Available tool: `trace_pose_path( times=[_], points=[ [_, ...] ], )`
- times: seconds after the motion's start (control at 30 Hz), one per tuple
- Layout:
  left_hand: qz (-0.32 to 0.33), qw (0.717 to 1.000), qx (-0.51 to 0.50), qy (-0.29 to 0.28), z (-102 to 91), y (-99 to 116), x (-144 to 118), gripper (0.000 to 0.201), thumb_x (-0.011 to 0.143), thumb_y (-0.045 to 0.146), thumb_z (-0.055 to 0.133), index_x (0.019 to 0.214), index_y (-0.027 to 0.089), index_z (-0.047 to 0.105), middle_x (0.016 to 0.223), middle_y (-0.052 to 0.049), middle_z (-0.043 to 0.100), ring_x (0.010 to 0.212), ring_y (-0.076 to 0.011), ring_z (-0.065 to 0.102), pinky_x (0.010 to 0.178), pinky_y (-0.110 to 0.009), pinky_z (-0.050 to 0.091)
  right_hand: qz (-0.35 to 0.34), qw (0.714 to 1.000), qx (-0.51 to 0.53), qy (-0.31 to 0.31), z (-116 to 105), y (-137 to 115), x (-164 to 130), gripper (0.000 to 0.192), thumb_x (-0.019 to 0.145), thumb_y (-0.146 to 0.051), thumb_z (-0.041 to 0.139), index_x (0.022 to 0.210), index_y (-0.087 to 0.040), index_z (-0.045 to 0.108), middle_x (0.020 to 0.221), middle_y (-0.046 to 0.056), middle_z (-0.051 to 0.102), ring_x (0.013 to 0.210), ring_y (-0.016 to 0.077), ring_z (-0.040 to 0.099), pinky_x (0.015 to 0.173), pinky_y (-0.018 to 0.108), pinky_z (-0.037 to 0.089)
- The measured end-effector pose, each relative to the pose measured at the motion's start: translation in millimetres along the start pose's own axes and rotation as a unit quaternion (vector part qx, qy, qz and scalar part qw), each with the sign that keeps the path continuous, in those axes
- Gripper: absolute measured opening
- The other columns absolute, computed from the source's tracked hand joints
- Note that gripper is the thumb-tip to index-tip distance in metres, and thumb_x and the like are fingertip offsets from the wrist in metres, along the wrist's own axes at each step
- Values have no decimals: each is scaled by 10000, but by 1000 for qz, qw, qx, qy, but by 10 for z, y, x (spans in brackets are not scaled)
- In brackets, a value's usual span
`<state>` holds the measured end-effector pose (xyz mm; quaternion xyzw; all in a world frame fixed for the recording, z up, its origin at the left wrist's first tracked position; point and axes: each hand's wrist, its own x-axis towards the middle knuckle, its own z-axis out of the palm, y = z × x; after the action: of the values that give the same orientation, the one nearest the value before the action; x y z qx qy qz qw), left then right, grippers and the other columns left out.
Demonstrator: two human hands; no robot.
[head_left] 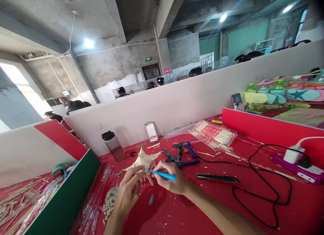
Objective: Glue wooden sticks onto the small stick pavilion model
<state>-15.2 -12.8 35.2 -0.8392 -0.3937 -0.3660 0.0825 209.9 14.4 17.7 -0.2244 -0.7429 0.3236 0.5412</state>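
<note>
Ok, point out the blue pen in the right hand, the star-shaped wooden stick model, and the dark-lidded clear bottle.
blue pen (163,175), head view, middle of barrel
star-shaped wooden stick model (144,159), head view, centre of slats
dark-lidded clear bottle (114,147), head view, transparent body

We are seeing bare desk (177,211) lying open right of the blue cap (151,199); beyond it, the black cable (265,194) and pliers (177,157) are blocking passage.
</note>
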Motion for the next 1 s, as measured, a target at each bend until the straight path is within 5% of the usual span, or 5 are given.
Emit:
trace_pose_path(
  times=[1.0],
  points=[
    [0,1000,-5,-10,17,-40,-20,396,882,25,420,1087,237,685,1232,-100,663,1097,-205,650,876,-304,548,42,999,14,-27,43,-23,-8,98,865,-279,626,851,-195,578,695,-12,633,531,94,532,504,190,409]
  ],
)
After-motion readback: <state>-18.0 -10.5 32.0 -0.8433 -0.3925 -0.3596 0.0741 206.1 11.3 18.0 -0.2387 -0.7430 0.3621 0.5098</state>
